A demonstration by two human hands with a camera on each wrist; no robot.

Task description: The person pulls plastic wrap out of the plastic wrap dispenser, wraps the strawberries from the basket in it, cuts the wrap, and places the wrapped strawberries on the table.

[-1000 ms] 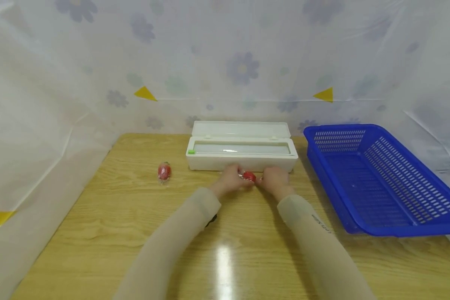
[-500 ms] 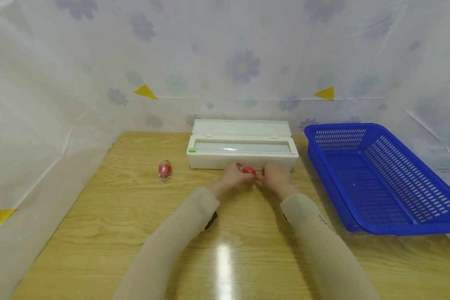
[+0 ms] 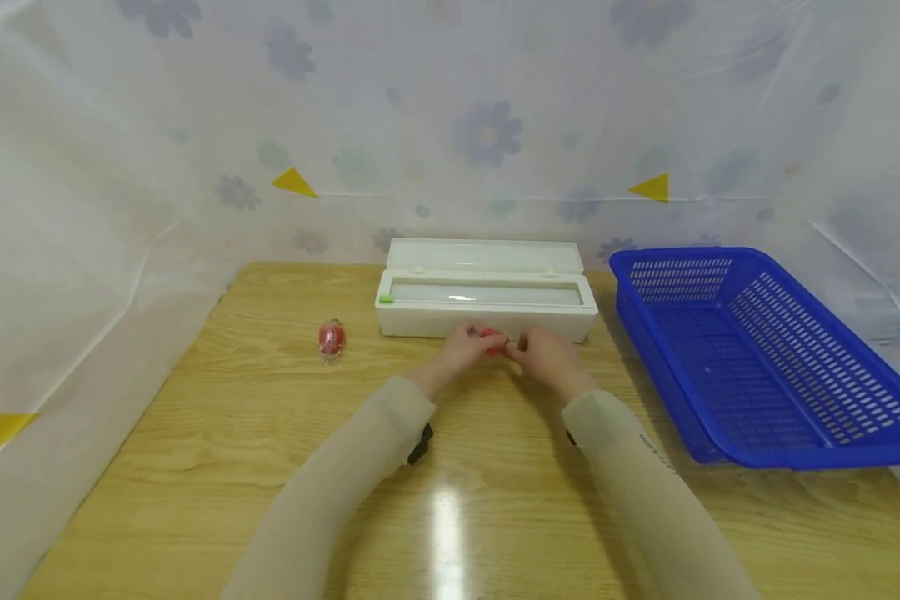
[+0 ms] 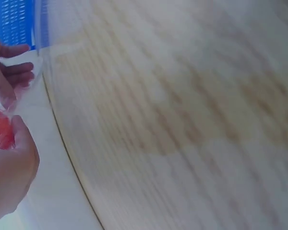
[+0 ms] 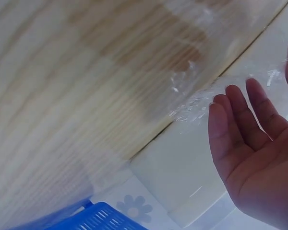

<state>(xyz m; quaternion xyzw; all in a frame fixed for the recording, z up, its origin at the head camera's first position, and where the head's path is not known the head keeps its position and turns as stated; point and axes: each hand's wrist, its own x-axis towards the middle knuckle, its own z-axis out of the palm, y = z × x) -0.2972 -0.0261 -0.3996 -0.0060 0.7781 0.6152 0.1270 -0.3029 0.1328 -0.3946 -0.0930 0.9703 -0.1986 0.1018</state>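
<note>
My left hand (image 3: 457, 352) holds a red strawberry (image 3: 491, 340) in clear plastic wrap, just in front of the white box (image 3: 420, 322). In the left wrist view the strawberry (image 4: 1, 129) shows at the left edge, with the thumb along it. My right hand (image 3: 551, 358) is beside its right end, thumb reaching to the wrap. The right wrist view shows that hand's fingers (image 5: 237, 112) loosely extended, the thumb side apart at the frame edge, with loose clear film (image 5: 194, 105) by the fingertips. A second wrapped strawberry (image 3: 332, 338) lies on the table at left.
The white box is a cling film dispenser with its lid (image 3: 483, 254) raised and a green slider (image 3: 386, 298) at its left end. A blue plastic basket (image 3: 660, 379) stands on the right. A flowered white curtain (image 3: 487, 83) lines the back of the wooden table (image 3: 217, 467).
Both hands have shifted slightly, turning the strawberry so that the left fingers and thumb cover more of it. The right thumb has moved in toward the wrap. Box, basket and second strawberry stay put.
</note>
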